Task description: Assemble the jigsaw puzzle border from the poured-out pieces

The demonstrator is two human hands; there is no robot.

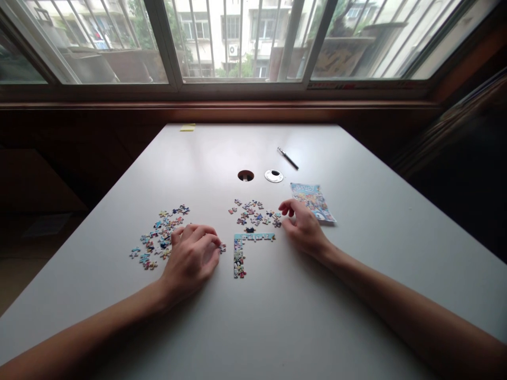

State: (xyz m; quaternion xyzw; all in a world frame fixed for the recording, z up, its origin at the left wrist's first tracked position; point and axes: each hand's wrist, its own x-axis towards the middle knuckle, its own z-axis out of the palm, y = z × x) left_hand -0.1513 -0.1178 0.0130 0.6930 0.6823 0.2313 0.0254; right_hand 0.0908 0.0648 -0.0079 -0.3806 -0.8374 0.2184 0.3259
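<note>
A joined corner of jigsaw pieces (240, 252) lies on the white table (277, 316) between my hands, with a top edge and a left edge. My left hand (192, 259) rests knuckles up beside it, fingers curled, fingertips touching a small piece (222, 248). A pile of loose pieces (160, 237) spreads just behind and left of that hand. My right hand (303, 227) lies to the right, thumb and forefinger pinched at the edge of a second scatter of loose pieces (253, 212). What the pinch holds is too small to name.
A printed picture card (312, 200) lies right of my right hand. Further back are a round cable hole (245, 175), its loose cap (274, 176), a pen (288, 158) and a yellow note (187, 127). A barred window (237, 42) runs behind the table.
</note>
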